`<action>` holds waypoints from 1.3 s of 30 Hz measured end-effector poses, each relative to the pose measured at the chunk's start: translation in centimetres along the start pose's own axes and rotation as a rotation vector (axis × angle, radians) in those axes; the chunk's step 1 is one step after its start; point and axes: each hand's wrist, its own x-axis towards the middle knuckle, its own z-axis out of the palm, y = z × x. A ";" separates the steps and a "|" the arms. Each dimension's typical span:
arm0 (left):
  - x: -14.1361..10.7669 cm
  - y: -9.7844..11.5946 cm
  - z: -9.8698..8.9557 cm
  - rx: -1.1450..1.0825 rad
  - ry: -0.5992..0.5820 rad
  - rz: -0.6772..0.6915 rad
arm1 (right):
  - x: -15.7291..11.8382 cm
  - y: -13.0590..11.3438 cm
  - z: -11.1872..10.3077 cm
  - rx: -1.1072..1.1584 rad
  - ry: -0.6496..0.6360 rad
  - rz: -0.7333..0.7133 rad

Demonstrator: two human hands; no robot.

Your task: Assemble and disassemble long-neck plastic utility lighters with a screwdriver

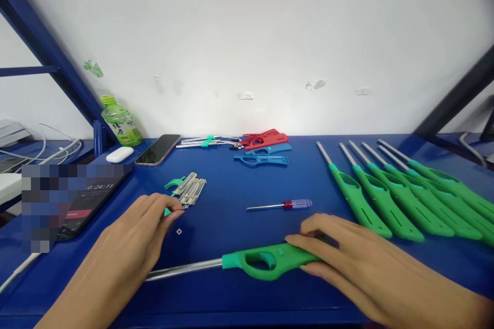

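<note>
In the head view, my right hand (339, 257) grips the handle of a green gas lighter (285, 257), whose metal tube points left over the blue table. My left hand (142, 231) is closed, thumb and index finger pinched together beside a small pile of clear fuel tanks (193, 190) and teal trigger pieces (175, 184). A tiny pale piece shows at those fingertips; whether it is held I cannot tell. A small square piece with a hole (179, 232) lies just right of this hand. The lighter's tube end is hidden behind my left wrist.
Several assembled green lighters (397, 195) lie in a row at right. A screwdriver (280, 205) rests mid-table. Behind it are red casings (266, 139), blue casings (262, 159) and metal tubes with wires (200, 141). Phones (158, 150), a white case (119, 154) and a bottle (121, 122) stand left.
</note>
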 end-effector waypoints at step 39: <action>-1.6 8.9 2.1 -0.488 0.208 -0.053 | 1.2 -1.5 -1.8 0.372 0.668 0.376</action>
